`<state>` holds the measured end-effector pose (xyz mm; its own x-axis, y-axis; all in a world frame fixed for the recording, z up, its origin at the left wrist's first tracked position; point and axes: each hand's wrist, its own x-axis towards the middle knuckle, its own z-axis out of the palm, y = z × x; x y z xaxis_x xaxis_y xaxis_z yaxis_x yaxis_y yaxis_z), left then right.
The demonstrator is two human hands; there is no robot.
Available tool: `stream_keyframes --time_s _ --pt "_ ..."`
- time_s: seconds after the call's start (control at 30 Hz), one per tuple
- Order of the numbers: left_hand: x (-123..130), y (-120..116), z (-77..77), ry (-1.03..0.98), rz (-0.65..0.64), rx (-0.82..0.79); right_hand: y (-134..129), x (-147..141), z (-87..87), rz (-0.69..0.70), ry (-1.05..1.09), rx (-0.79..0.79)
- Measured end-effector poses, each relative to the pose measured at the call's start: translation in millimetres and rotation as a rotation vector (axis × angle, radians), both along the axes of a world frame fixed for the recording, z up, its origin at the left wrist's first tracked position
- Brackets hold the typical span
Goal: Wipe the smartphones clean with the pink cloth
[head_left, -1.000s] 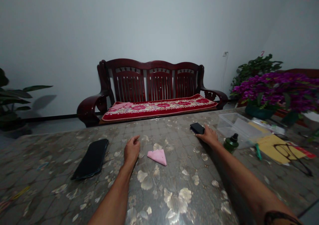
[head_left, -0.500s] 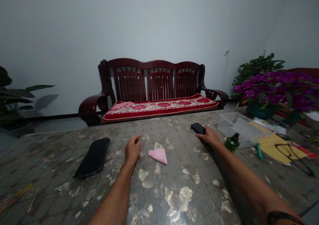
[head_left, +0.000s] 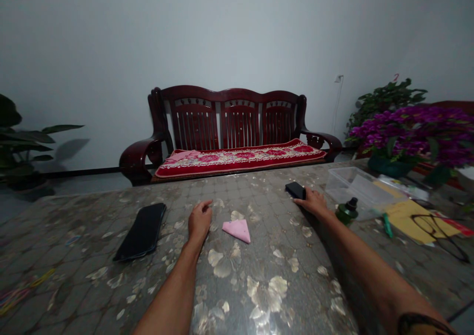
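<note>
My left hand (head_left: pixel 200 221) rests on the patterned tabletop, fingers loosely bent and a little apart, with nothing in them. Just right of it lies a pink folded cloth or paper (head_left: pixel 237 230), roughly triangular and flat. Farther out, my right hand (head_left: pixel 313 202) has its thumb and fingers around the near right end of a small black box (head_left: pixel 295 190), which sits on the table. The hand covers that end of the box. To the left of my left hand lies a large flat black case (head_left: pixel 141 232), which looks like a pouch or wallet.
Right of my right forearm stand a green bottle (head_left: pixel 346 211) and a clear plastic box (head_left: pixel 342 182). Beyond them are eyeglasses (head_left: pixel 433 226) on yellow paper (head_left: pixel 403 216), a green marker (head_left: pixel 387 225) and purple flowers (head_left: pixel 414 127). Rubber bands (head_left: pixel 22 295) lie at left; a wooden bench (head_left: pixel 237 98) stands behind.
The whole view has shifted slightly, moving things a little to the right in the picture. Both hands keep their places; my right hand stays on the black box.
</note>
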<state>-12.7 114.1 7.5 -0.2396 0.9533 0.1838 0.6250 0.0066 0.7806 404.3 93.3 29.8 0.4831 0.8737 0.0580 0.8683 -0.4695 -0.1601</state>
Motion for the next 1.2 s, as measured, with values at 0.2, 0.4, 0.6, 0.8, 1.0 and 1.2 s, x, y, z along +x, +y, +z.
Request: stream_keyframes --time_s 0.2,0.4,0.6,0.8,1.0,1.2 --pt "1.0 -0.8 1.1 0.012 -0.006 0.011 1.4 4.7 -4.5 0.019 -0.015 0.014" --pt "3.6 -3.7 1.3 0.023 0.001 0.015 3.8 11.9 -11.6 0.038 -0.037 0.012" --pt "5.6 -6.6 3.6 0.039 -0.002 0.017 5.7 16.7 -19.4 0.053 -0.047 0.045" --pt "7.2 -10.7 5.7 0.054 -0.016 0.022 5.0 16.0 -19.9 0.048 -0.049 0.036" --pt "8.1 -11.4 4.5 0.067 -0.017 0.021 4.9 18.8 -22.2 0.054 -0.039 0.057" --pt "8.5 -10.6 2.8 0.083 -0.006 0.049 -0.9 -12.3 -9.4 0.131 -0.119 0.251"
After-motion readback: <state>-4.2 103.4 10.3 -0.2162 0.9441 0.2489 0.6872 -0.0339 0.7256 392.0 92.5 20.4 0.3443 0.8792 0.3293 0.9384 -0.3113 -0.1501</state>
